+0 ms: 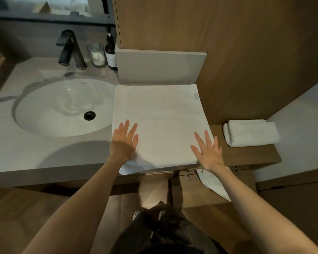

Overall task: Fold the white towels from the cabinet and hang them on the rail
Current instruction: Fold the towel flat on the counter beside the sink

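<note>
Squarely beside the sink (62,107), a white towel (162,121) is spread on the counter (17,153), its near edge spilling over the front. The left hand (124,143) and right hand (208,153) are laid flat near its front corners, with fingers straight and splayed and nothing gripped. 1 folded towel (251,132) is set on the wooden ledge (246,154) to the right. Smoothing appears to be the step in hand. Creases are best pressed outward, the overhang drawn level and the corners matched before any fold is made — a crooked base would likely be carried into each later fold.
</note>
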{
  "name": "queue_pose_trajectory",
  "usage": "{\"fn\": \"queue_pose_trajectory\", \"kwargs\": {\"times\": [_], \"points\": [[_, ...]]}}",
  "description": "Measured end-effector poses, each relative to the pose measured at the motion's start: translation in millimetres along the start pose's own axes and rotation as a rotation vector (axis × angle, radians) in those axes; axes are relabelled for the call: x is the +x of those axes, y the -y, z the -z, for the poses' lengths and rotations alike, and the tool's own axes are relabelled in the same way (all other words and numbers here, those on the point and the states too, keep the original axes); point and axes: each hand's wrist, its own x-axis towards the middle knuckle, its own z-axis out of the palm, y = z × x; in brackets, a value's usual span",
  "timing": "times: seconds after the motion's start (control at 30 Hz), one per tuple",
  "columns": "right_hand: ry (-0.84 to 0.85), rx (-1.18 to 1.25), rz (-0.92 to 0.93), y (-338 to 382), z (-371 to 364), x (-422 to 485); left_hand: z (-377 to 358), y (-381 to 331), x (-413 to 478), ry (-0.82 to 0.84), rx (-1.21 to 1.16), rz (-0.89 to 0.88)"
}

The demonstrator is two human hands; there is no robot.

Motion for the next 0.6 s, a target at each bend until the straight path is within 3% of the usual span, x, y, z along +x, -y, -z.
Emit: {"fn": "queue_pose_trajectory", "kwargs": {"times": [0.13, 0.37, 0.5, 0.6], "points": [[0.031, 0.146, 0.083, -7.0, 10.4, -3.5, 11.4, -5.6, 0.8, 0.044, -0.087, 0.098], [-0.175, 0.441, 0.033, -38.6, 22.3, -27.5, 28.8, -26.0, -75.6, -0.196, -0.137, 0.4], [-0.121, 0.584, -0.034, -40.8, 26.6, -27.5, 23.9, -52.5, -88.5, -0.2, -0.415, 0.752], [-0.069, 0.671, -0.076, -47.0, 23.3, -25.7, 17.2, -61.4, -87.8, -0.299, -0.664, 0.943]]}}
